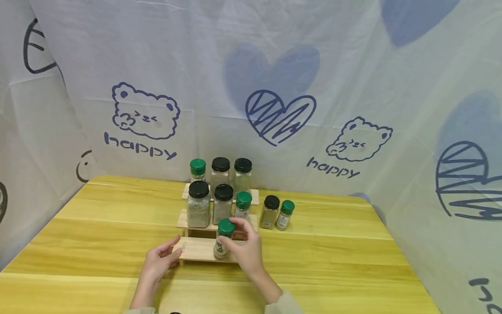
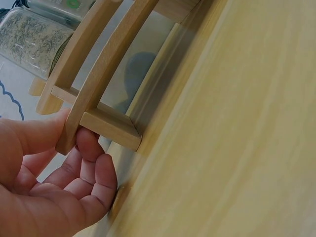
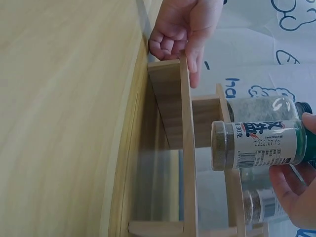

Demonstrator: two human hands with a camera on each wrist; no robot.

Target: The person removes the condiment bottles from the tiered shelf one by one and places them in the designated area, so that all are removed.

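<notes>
Your right hand (image 1: 248, 249) has a round, clear plastic shaker jar with a green cap and white printed label (image 3: 261, 144), pinched up near the cap between thumb and fingers. In the right wrist view there's a gap under its base, so it's just above the front step of the pale wooden three-tier rack (image 1: 200, 249), not standing on it. That view cuts off most of your right hand and the cap's end, fwiw.

Your left hand (image 1: 158, 261) pinches the left end of that step, thumb on top, index finger tucked underneath. The right end of the step is hard to make out in the head view because your right hand covers it.

Middle tier: two squarish clear jars with black caps (image 1: 198, 207) plus a green-capped one (image 1: 243, 204), its lower part hidden by your fingers. The back-row jars (image 1: 221, 168) are partly blocked by those. A black-capped jar (image 1: 269, 213) and a small green-capped one (image 1: 285, 216) stand on the yellow wood-grain table (image 1: 333, 261), right of the rack.
</notes>
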